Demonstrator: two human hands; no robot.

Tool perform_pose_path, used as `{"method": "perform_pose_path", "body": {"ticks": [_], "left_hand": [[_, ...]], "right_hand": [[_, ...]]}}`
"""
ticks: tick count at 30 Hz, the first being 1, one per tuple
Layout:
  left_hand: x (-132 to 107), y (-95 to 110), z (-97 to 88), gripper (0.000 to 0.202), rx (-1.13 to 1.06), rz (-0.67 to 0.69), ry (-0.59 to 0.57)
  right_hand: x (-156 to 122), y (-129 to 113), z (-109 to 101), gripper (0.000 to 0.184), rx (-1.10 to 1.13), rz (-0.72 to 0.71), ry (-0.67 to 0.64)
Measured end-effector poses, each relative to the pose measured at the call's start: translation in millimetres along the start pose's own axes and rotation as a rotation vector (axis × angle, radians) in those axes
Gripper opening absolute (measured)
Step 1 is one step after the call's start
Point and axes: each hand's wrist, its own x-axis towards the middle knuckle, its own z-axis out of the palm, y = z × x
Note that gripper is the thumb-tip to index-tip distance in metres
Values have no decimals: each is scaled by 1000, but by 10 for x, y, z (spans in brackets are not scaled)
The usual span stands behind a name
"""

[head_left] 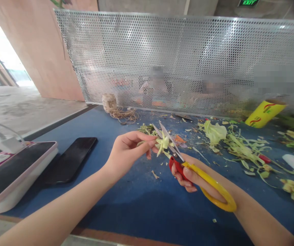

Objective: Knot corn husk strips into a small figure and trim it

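My left hand pinches a small pale yellow-green flower between thumb and fingers, above the middle of the blue table. In my right hand is a pair of scissors with one yellow and one red handle. Their blades stand apart, pointing up and to the left, and the flower appears in front of or between them; which one I cannot tell. Green plant sprigs lie on the table just behind my left fingers.
A black phone and a pink-edged case with a cable lie left. Behind are a twine roll, loose twine and a perforated metal screen. Plant scraps and a yellow tube are right. People sit beyond the screen.
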Motion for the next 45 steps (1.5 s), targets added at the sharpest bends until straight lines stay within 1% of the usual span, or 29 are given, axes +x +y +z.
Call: {"method": "perform_pose_path", "body": {"ticks": [5,10,14,18,22,27,30,33,35,38,42,45], "left_hand": [[-5,5,13,5,23,-7,5],[-4,-1,28,2,27,-6,-8],[-2,-8,36,3,24,-13,-25],[-2,-1,38,3,33,-8,-20],[-37,10,25,5,19,39,-17],[-111,3,24,10,1,90,-64],[-127,0,36,9,1,99,-80],[-134,10,41,9,51,122,-94],[-138,20,41,9,77,138,-100],[-140,30,41,9,94,149,-104],[-131,29,51,9,108,163,-95],[-128,20,56,9,116,167,-94]], "right_hand": [[3,6,24,47,76,19,-1],[-7,18,50,46,112,29,2],[-12,20,64,43,109,25,15],[-21,1,57,44,80,-11,11],[-26,54,67,46,51,-41,13],[-30,139,117,43,29,-160,65],[-51,118,112,44,-1,-146,45],[-80,101,92,43,-15,-115,39],[-91,115,93,40,-5,-129,39],[-84,156,128,40,13,-151,74],[-45,192,196,44,80,-141,141],[-22,230,207,49,84,-127,169]]}}
